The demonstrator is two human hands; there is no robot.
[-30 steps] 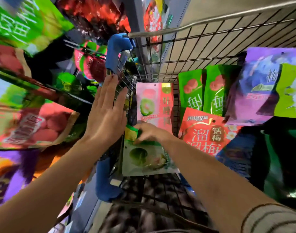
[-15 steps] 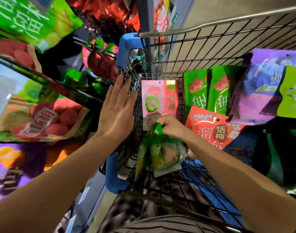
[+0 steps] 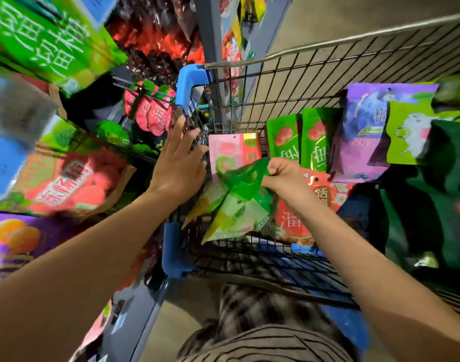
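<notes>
Shop shelves [image 3: 67, 176] full of snack bags stand left of a wire cart [image 3: 288, 82]. Inside its near left end the right hand [image 3: 282, 177] pinches the green pouches [image 3: 236, 207] by their top edge; the left hand [image 3: 179, 168], fingers straight, lies at the rim. Better to lift them straight up, clear of the wires and the pink pouch [image 3: 228, 150] behind.

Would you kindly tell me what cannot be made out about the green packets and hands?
Head view:
- Print on the green packets: motion blur.
- Their number: they overlap; the right hand covers the tops.
- Left hand fingertips: blurred against the cart.
- Shelf bags: blurred, cut by the left edge.
</notes>
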